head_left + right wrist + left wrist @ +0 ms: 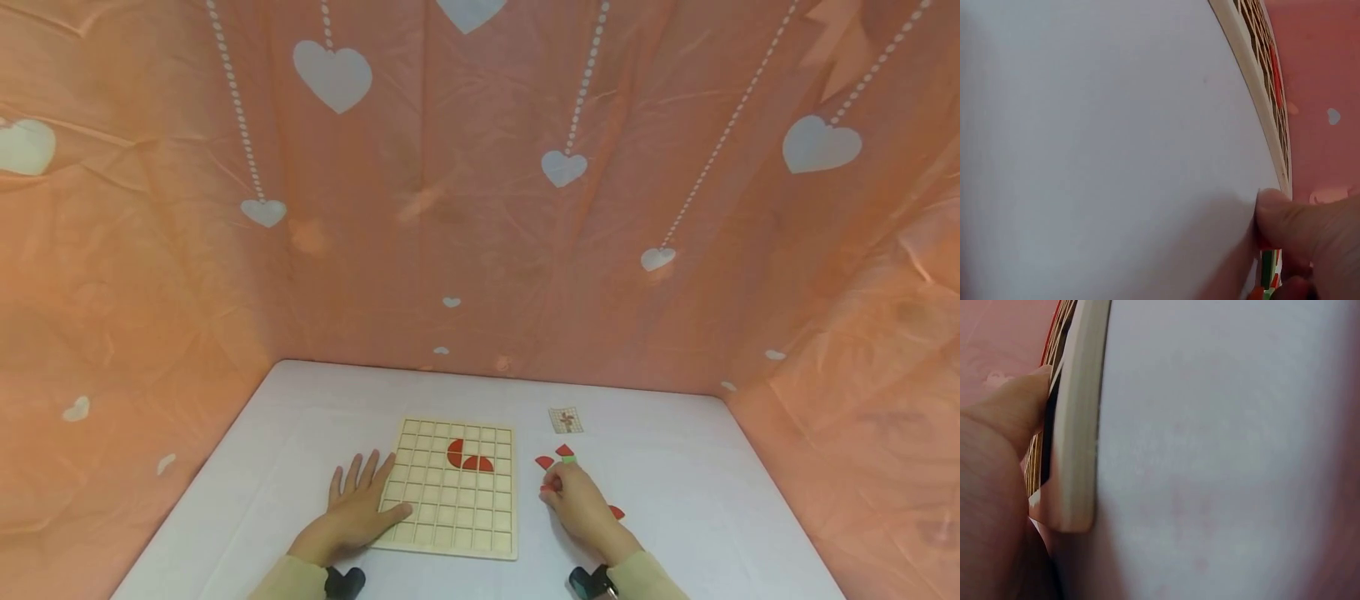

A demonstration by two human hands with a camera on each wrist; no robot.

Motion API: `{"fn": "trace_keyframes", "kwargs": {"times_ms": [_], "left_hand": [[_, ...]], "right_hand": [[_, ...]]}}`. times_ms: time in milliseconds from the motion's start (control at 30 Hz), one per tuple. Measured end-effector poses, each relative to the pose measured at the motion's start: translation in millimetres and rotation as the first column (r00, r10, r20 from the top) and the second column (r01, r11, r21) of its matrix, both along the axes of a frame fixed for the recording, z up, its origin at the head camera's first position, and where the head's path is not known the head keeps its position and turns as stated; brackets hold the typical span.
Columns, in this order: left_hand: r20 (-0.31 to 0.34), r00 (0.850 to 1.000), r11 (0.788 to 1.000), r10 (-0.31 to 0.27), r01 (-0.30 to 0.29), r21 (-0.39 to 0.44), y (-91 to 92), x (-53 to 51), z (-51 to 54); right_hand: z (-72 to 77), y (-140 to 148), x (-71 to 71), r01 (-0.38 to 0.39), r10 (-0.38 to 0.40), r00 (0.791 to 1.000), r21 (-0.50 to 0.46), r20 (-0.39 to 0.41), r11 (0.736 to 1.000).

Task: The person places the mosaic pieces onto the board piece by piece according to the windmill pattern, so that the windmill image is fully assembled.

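Note:
A wooden grid board (442,533) lies on the white table, with several red quarter-round pieces (478,463) set in its upper cells. My left hand (356,504) is spread along the board's left edge, its thumb over the lower left cells. In the left wrist view the thumb (1013,403) lies over the board's rim (1079,425). To the right of the board, my right hand (581,504) pinches a red piece (546,488) between thumb and fingertips; the fingers hide most of it. Loose red pieces (544,462) and a green piece (568,458) lie just beyond this hand.
A small card with a grid pattern (566,420) lies at the back, right of the board. Another red piece (617,512) sits to the right of my right hand. Orange cloth with pale hearts (495,250) rises behind and beside the table (330,400).

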State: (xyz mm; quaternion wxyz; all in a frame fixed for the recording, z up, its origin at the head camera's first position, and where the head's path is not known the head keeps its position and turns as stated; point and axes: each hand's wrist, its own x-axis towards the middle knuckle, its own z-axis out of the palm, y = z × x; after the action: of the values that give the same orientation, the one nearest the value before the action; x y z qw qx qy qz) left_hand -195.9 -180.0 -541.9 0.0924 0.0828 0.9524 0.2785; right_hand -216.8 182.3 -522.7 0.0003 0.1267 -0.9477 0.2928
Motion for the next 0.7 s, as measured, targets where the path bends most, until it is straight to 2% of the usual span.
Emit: {"fn": "trace_keyframes", "kwargs": {"times_ms": [233, 400, 700], "left_hand": [[-0.002, 1.0, 1.0, 0.0, 0.0, 0.013, -2.5, 0.4, 2.6], [-0.014, 1.0, 1.0, -0.003, 0.003, -0.003, -3.7, 1.0, 3.9], [0.015, 1.0, 0.999, -0.02, 0.02, -0.045, -1.4, 0.2, 4.0]], "right_hand": [[4.2, -10, -9.1, 0.02, -0.009, 0.995, -0.113, 0.103, 0.993], [11.3, -38, -21.0, 0.013, 0.03, 0.985, -0.252, 0.167, 0.968], [13.3, -110, -32.4, -0.105, 0.148, 0.982, -0.32, 0.114, 0.942]]}}
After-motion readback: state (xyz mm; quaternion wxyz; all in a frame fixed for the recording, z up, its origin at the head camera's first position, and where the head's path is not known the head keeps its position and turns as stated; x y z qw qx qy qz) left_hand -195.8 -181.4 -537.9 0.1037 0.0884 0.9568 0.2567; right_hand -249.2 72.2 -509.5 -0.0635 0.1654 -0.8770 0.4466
